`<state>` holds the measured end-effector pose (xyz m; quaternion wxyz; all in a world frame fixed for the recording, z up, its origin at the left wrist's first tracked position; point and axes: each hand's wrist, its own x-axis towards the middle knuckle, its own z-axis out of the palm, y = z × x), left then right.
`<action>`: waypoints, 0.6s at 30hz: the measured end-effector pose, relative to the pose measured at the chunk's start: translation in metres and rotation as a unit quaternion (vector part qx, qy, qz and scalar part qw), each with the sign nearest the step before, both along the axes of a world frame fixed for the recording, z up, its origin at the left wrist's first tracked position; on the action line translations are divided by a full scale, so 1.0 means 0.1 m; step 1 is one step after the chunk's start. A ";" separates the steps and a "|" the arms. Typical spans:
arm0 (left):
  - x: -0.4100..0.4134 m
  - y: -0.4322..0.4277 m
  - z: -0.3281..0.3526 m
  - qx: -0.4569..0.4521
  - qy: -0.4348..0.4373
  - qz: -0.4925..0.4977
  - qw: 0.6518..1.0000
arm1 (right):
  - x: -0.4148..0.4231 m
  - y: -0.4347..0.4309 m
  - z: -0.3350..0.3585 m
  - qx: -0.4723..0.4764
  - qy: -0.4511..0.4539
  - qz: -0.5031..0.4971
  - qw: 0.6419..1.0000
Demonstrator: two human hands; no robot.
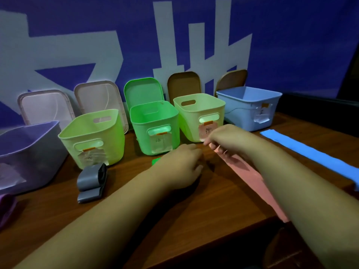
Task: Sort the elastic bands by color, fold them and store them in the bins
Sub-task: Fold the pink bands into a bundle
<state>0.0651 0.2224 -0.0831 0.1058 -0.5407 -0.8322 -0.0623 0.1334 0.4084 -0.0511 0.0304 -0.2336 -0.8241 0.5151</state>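
Right grip (225, 138): fingertips pinched on the far end of the pink band (244, 169), just in front of the pale yellow bin (200, 105). The band lies flat on the table (204, 200), running back towards the near edge under the right forearm.

Left grip (182, 166): palm down, fingers curled onto the table just left of the pink band's end. A bit of green band (156, 161) shows at its far-left side; can't tell if it's held.

Other bands:
- folded grey band (92, 179) in front of the yellow-green bin (91, 133)
- blue band (310, 152) flat at right, near the blue bin (248, 107)
- purple band (6, 206) at the left edge, by the purple bin (29, 152)

Green bin (155, 121) is mid-row, lid up. Five bins in a row, all open.
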 end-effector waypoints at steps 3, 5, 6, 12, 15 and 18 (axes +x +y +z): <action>0.00 0.47 0.04 -0.003 -0.060 0.047 0.997 | 0.15 0.41 -0.05 0.132 0.023 -0.002 0.991; -0.09 0.78 0.03 -0.006 -0.077 0.107 0.991 | 0.22 0.65 -0.15 0.232 0.025 -0.003 0.972; -0.13 0.91 0.00 -0.003 -0.090 0.141 0.986 | 0.25 0.75 -0.22 0.261 0.020 -0.001 0.965; -0.18 1.24 -0.33 0.040 -0.067 0.254 0.964 | 0.30 1.05 -0.58 0.298 0.071 -0.019 0.952; -0.22 1.27 -0.36 0.028 -0.044 0.252 0.966 | 0.25 1.07 -0.60 0.294 0.076 -0.002 0.953; -0.23 1.27 -0.37 0.061 -0.060 0.243 0.966 | 0.25 1.12 -0.63 0.273 0.088 -0.001 0.958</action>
